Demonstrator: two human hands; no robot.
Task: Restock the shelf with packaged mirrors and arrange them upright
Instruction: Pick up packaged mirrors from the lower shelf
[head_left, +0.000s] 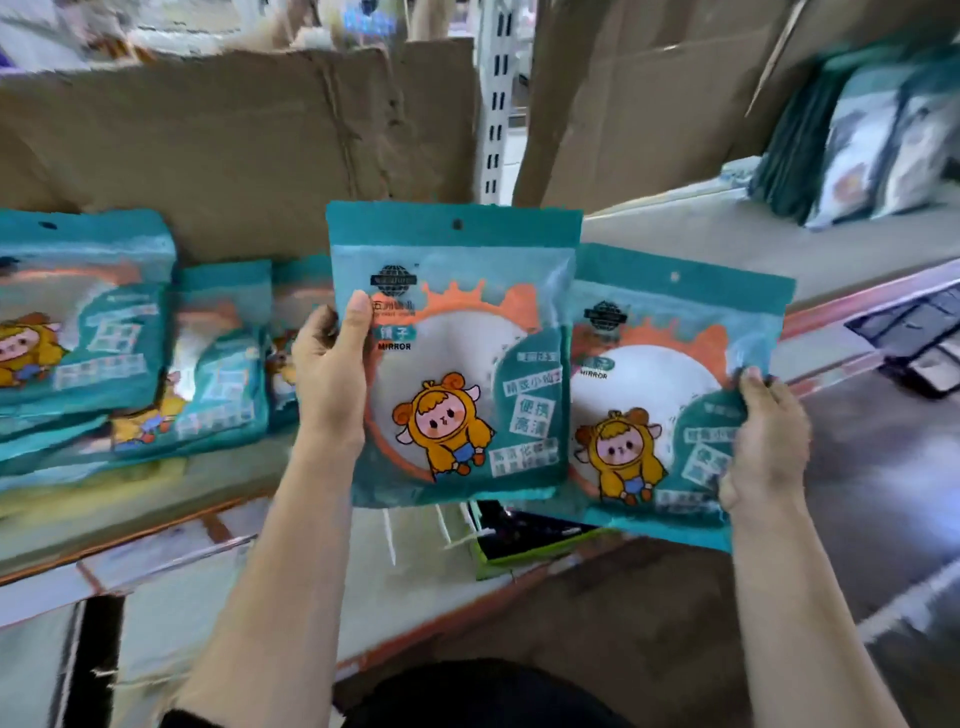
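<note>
My left hand (330, 374) grips the left edge of a teal packaged mirror (457, 358) with a cartoon sheep figure, held upright in front of the shelf. My right hand (766, 441) grips the right edge of a second teal packaged mirror (670, 400), held slightly lower and tucked behind the first pack's right side. On the shelf (675, 234) at the left, several more mirror packs (83, 317) stand or lean against a cardboard backing (234, 140).
A white slotted shelf upright (496, 104) rises behind the held packs. More teal and clear packs (857, 140) lean at the far right of the shelf. A dark green-edged package (519, 535) lies on the lower shelf beneath my hands.
</note>
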